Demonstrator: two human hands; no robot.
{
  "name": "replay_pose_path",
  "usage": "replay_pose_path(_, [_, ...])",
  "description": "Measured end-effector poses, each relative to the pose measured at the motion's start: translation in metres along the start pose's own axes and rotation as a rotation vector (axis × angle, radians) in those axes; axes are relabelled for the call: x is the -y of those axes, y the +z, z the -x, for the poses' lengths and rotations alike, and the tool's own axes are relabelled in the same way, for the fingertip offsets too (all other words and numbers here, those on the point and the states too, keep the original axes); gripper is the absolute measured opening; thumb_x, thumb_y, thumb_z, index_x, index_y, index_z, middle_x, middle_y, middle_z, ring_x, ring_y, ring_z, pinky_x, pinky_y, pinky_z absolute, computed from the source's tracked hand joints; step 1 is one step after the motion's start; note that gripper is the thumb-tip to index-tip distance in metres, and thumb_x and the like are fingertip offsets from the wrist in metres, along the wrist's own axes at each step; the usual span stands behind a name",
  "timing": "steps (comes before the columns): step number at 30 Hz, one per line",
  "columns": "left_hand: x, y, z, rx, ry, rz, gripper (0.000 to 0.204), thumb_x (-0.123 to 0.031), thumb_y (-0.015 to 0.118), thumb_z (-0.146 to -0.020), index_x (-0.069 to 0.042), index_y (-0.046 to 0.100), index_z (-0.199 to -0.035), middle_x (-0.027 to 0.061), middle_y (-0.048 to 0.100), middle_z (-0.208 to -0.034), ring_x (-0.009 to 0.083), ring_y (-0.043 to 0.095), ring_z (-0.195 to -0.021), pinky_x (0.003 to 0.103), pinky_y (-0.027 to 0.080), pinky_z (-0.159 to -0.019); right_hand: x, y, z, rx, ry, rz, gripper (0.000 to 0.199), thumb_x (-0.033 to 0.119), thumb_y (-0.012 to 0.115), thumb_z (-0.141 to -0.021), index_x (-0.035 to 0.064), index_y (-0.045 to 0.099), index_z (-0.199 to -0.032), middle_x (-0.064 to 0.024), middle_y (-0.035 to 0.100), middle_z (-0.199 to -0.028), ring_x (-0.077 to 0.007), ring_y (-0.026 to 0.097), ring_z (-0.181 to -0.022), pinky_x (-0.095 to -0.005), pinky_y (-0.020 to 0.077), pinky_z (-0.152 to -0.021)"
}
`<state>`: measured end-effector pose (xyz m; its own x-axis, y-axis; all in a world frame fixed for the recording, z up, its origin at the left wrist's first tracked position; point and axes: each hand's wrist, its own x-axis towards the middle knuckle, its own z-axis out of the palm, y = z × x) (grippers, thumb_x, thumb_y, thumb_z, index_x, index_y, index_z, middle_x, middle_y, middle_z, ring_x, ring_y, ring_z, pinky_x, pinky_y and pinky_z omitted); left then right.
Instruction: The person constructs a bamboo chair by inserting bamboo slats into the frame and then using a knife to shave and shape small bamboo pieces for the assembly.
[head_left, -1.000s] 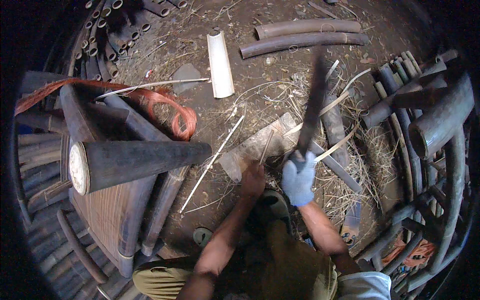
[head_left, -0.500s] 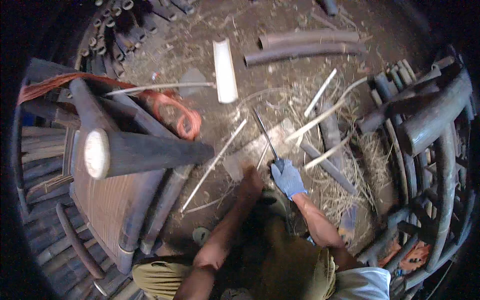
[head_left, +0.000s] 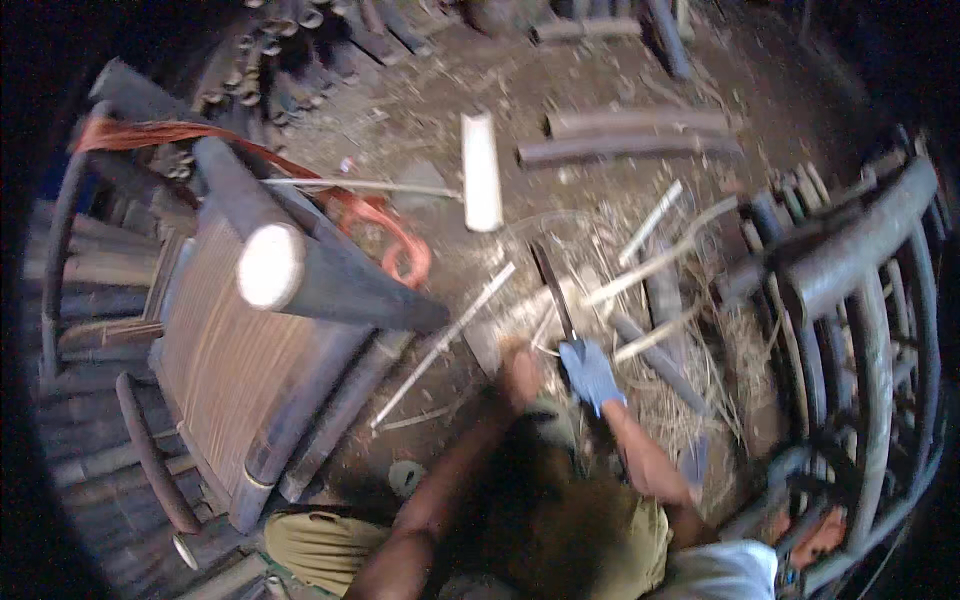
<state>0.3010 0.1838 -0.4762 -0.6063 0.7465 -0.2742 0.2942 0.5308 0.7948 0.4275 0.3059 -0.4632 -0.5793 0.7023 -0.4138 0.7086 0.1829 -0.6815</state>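
Observation:
My right hand point(head_left: 590, 372), in a blue glove, grips the handle of a long dark blade point(head_left: 553, 290) that points away from me and rests down on a pale stone block point(head_left: 520, 320). My bare left hand point(head_left: 521, 374) is closed on a thin pale strip of split bamboo point(head_left: 545, 328) lying on that block, just left of the blade. Several other pale split strips point(head_left: 655, 258) fan out to the right of the block over dry shavings.
A dark bamboo chair frame point(head_left: 250, 350) with a thick cut pole point(head_left: 275, 268) lies at left, an orange cord point(head_left: 390, 225) behind it. A white half-tube point(head_left: 481, 170) and dark poles point(head_left: 630, 140) lie farther off. Curved bamboo furniture point(head_left: 860, 300) stands at right.
The blade was raised high a second ago; my right hand has brought it down onto the strip at the block. My left hand stayed on the strip.

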Motion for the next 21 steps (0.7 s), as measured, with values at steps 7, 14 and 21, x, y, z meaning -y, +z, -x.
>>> replay_pose_path(7, [-0.218, -0.210, 0.048, 0.327, 0.411, 0.168, 0.035, -0.007, 0.053, -0.091, -0.006, 0.050, -0.126, 0.0222, 0.061, -0.109, 0.0357, 0.064, -0.102, 0.047, 0.049, -0.086, -0.040, 0.002, -0.034, -0.006, -0.257, 0.271, 0.065, 0.045, 0.060, -0.091, 0.0067, 0.046, -0.141, -0.0293, 0.065, -0.112, -0.0460, 0.062, -0.106, -0.0532, 0.0477, -0.091])
replay_pose_path(14, [-0.254, -0.415, 0.093, -0.701, 0.684, -0.487, 0.030, -0.032, 0.058, -0.090, -0.002, 0.061, -0.090, 0.0176, 0.065, -0.080, 0.0373, 0.067, -0.078, 0.049, 0.052, -0.070, 0.298, -0.113, 0.014, -0.308, -0.775, 0.049, 0.046, 0.015, 0.055, -0.098, 0.0010, 0.046, -0.141, -0.0159, 0.056, -0.134, -0.0275, 0.057, -0.117, -0.0354, 0.0424, -0.103])
replay_pose_path(21, [-0.052, -0.576, 0.020, -0.904, 0.271, -0.848, 0.073, -0.075, 0.051, -0.084, -0.006, 0.073, -0.071, 0.0162, 0.070, -0.075, 0.0309, 0.068, -0.080, 0.044, 0.047, -0.077, 0.481, -0.023, 0.060, -0.173, -1.376, 0.229, 0.046, 0.024, 0.067, -0.089, 0.0017, 0.056, -0.127, -0.0206, 0.061, -0.119, -0.0369, 0.059, -0.110, -0.0425, 0.0466, -0.098])
